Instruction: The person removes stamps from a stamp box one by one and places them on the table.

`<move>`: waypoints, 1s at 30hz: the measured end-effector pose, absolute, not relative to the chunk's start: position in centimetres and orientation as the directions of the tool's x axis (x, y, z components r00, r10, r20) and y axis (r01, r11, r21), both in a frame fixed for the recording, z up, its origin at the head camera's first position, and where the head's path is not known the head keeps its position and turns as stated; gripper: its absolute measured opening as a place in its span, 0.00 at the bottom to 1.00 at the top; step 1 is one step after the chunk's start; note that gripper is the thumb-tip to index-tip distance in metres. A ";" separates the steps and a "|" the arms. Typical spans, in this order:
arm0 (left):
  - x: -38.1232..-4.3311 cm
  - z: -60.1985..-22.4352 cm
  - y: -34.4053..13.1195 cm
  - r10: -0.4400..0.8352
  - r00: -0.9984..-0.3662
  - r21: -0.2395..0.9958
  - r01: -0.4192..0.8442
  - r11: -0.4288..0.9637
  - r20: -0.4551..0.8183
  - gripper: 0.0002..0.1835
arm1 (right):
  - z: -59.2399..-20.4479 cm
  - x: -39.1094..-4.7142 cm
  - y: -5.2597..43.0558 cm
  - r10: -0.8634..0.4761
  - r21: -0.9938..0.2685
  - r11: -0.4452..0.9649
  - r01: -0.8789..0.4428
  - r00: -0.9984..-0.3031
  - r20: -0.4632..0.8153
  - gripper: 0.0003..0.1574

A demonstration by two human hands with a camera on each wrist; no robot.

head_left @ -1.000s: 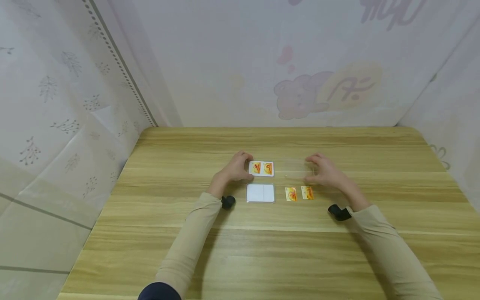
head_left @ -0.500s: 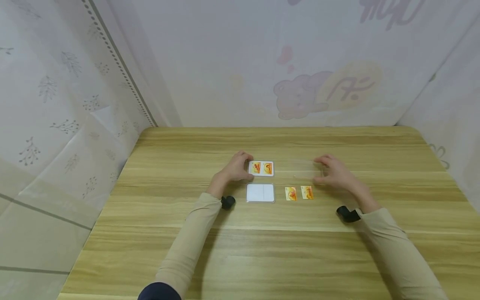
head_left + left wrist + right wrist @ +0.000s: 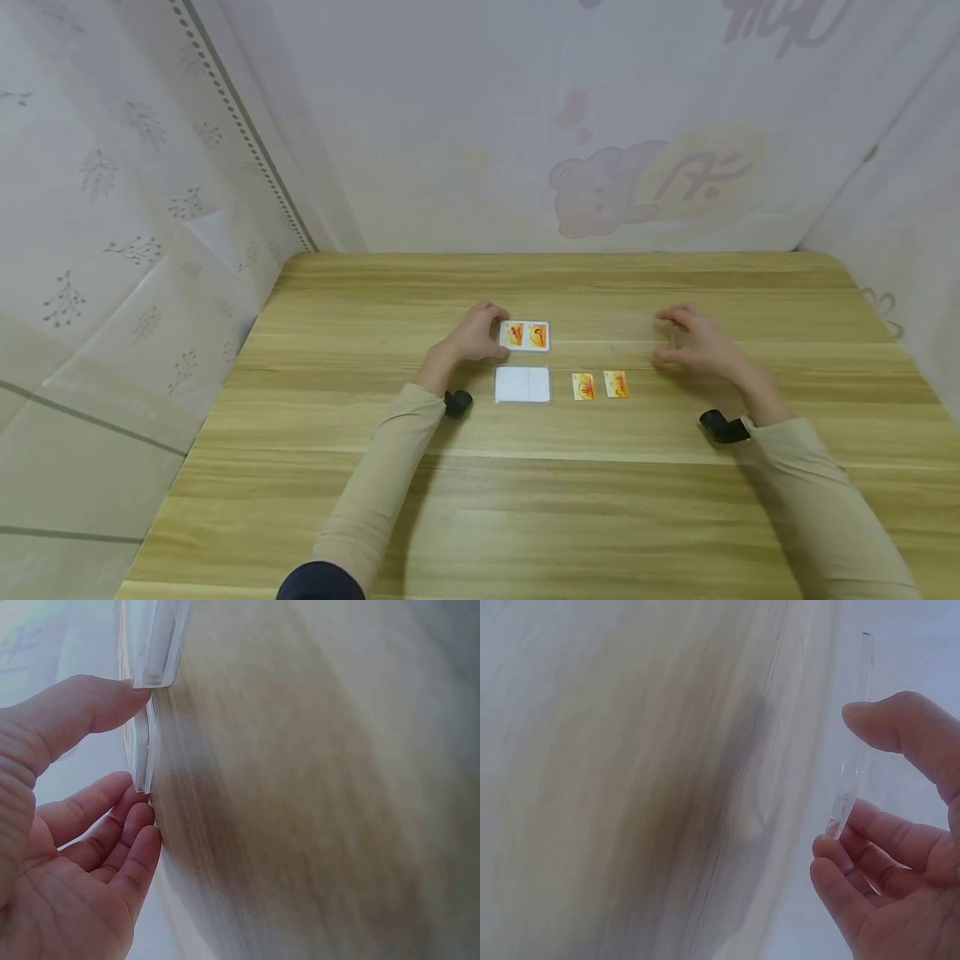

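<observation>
Clear panel (image 3: 865, 671) is being pinched edgewise in right hand (image 3: 701, 340), off the surface (image 3: 525, 500); case (image 3: 527, 336) is being gripped in left hand (image 3: 472, 335). Panel probably best being kept level.

Wide lane along front of counter (image 3: 585, 517), btwn sleeves (image 3: 386, 462). L hand (image 3: 472, 335) blocks L end of rear case (image 3: 526, 347); front case (image 3: 522, 385) leaves narrow gap below. Two cards (image 3: 583, 387) sit R; clear plate (image 3: 866, 667) in R hand (image 3: 701, 340) prob. juts L, faint.
</observation>
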State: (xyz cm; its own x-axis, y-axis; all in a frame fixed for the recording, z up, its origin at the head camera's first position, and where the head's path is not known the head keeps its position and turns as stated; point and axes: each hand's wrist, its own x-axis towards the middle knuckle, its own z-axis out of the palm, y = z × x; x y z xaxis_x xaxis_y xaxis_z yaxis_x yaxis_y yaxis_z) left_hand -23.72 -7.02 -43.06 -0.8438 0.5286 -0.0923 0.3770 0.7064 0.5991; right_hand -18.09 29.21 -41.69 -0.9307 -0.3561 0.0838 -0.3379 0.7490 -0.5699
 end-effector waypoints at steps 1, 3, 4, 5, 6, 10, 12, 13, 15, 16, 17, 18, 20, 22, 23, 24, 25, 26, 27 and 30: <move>-23.7 -43.0 -7.0 0.529 -0.844 0.600 0.377 0.706 -0.092 0.31 | -41.7 -18.0 29.5 -0.356 -0.561 0.754 -0.342 -0.930 0.089 0.35; -23.7 -43.1 -7.0 0.530 -0.843 0.598 0.379 0.706 -0.091 0.31 | -41.6 -18.0 29.9 -0.358 -0.544 0.763 -0.350 -0.929 0.096 0.36; -23.8 -43.1 -7.0 0.531 -0.842 0.596 0.382 0.706 -0.089 0.31 | -41.6 -17.9 30.1 -0.359 -0.539 0.764 -0.354 -0.928 0.100 0.36; -23.8 -43.1 -7.0 0.532 -0.842 0.596 0.383 0.706 -0.089 0.31 | -41.6 -17.9 30.4 -0.362 -0.534 0.766 -0.358 -0.927 0.102 0.36; -23.8 -43.1 -7.0 0.534 -0.841 0.594 0.386 0.705 -0.087 0.31 | -41.6 -17.9 30.6 -0.362 -0.532 0.766 -0.360 -0.926 0.106 0.36; -23.9 -43.2 -7.1 0.537 -0.839 0.596 0.389 0.702 -0.086 0.30 | -41.8 -17.8 31.4 -0.380 -0.524 0.759 -0.387 -0.916 0.128 0.35; -23.9 -43.2 -7.0 0.538 -0.838 0.598 0.388 0.701 -0.088 0.30 | -42.0 -17.8 31.8 -0.396 -0.512 0.753 -0.413 -0.906 0.149 0.34; -23.8 -43.2 -7.0 0.539 -0.838 0.600 0.387 0.700 -0.089 0.30 | -42.1 -17.9 32.0 -0.405 -0.504 0.751 -0.428 -0.900 0.161 0.34; -23.8 -43.2 -7.0 0.541 -0.837 0.600 0.389 0.699 -0.087 0.30 | -42.3 -17.9 32.3 -0.420 -0.485 0.748 -0.453 -0.889 0.184 0.34; -23.8 -43.2 -7.0 0.541 -0.837 0.601 0.389 0.698 -0.088 0.30 | -42.3 -17.9 32.5 -0.425 -0.481 0.745 -0.462 -0.885 0.191 0.34; -23.8 -43.2 -7.0 0.541 -0.836 0.600 0.390 0.698 -0.087 0.30 | -42.4 -17.9 32.7 -0.429 -0.475 0.747 -0.466 -0.883 0.191 0.34; -23.8 -43.2 -7.0 0.542 -0.836 0.598 0.392 0.699 -0.086 0.30 | -42.4 -17.9 32.8 -0.428 -0.475 0.748 -0.464 -0.884 0.188 0.34; -23.8 -43.2 -7.1 0.543 -0.835 0.596 0.395 0.699 -0.083 0.30 | -42.4 -17.9 33.0 -0.429 -0.480 0.750 -0.455 -0.887 0.170 0.35; -23.8 -43.2 -7.1 0.545 -0.835 0.592 0.399 0.700 -0.081 0.30 | -42.3 -17.8 33.2 -0.424 -0.483 0.758 -0.439 -0.894 0.147 0.35; -23.8 -43.2 -7.1 0.545 -0.834 0.591 0.400 0.700 -0.081 0.30 | -42.3 -17.8 33.3 -0.423 -0.480 0.763 -0.433 -0.896 0.137 0.35; -23.8 -43.3 -7.1 0.546 -0.834 0.589 0.403 0.701 -0.079 0.30 | -42.3 -17.8 33.4 -0.422 -0.481 0.766 -0.427 -0.898 0.127 0.36; -23.8 -43.2 -7.0 0.546 -0.834 0.588 0.403 0.701 -0.080 0.30 | -42.4 -17.9 33.4 -0.420 -0.478 0.770 -0.423 -0.900 0.120 0.36; -23.8 -43.2 -7.0 0.545 -0.834 0.588 0.401 0.703 -0.083 0.30 | -42.4 -17.9 33.5 -0.417 -0.476 0.775 -0.417 -0.902 0.112 0.36; -23.8 -43.2 -7.0 0.545 -0.834 0.586 0.401 0.704 -0.083 0.30 | -42.4 -17.9 33.5 -0.414 -0.472 0.780 -0.412 -0.904 0.105 0.36; -23.8 -43.2 -7.0 0.542 -0.836 0.586 0.395 0.707 -0.090 0.30 | -42.5 -18.1 33.6 -0.406 -0.466 0.792 -0.395 -0.910 0.081 0.36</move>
